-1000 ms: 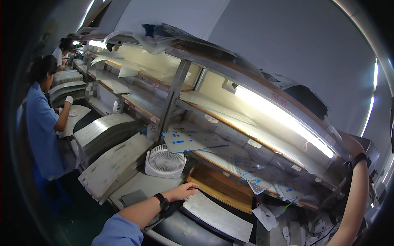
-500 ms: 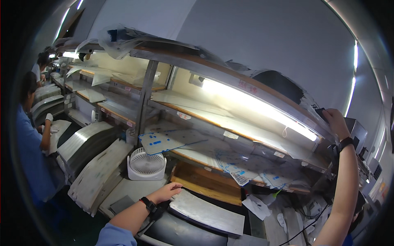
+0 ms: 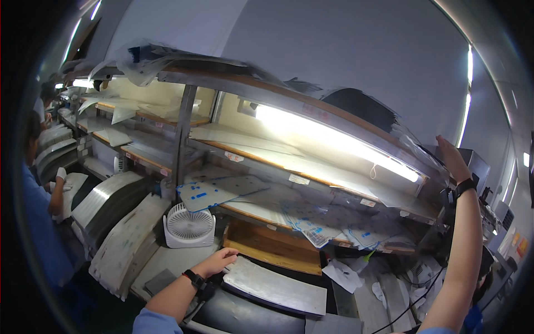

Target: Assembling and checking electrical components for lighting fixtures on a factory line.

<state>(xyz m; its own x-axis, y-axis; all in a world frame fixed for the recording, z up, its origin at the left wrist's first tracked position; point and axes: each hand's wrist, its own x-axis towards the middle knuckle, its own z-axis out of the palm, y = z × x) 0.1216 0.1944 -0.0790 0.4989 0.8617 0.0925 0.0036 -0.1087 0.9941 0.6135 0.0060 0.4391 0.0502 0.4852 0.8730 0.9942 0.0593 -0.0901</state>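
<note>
My left hand [image 3: 216, 263] rests at the upper left corner of a stack of pale silver metal sheets [image 3: 278, 288], fingers lightly bent and not wrapped round it. The sheets bow gently and lie above a dark, curved grey surface [image 3: 245, 314]. My right hand [image 3: 454, 161] is raised at the right end of the shelf's top board [image 3: 356, 133], fingers stretched upward, nothing visible in them. Its palm side is partly hidden. Behind the sheets stands an open wooden box [image 3: 272, 250].
A white fan [image 3: 189, 227] stands left of the box. Blue-marked clear sheets [image 3: 222, 190] overhang the lower shelf. A lit tube [image 3: 334, 142] hangs under the top board. Crumpled white paper [image 3: 343, 275] and a black cable [image 3: 411, 306] lie right. A co-worker [image 3: 41, 206] handles sheets at left.
My right hand's fingers have come off a dark item at the shelf end and straightened upward. The view has shifted slightly; my left hand stays at the sheets' corner.
</note>
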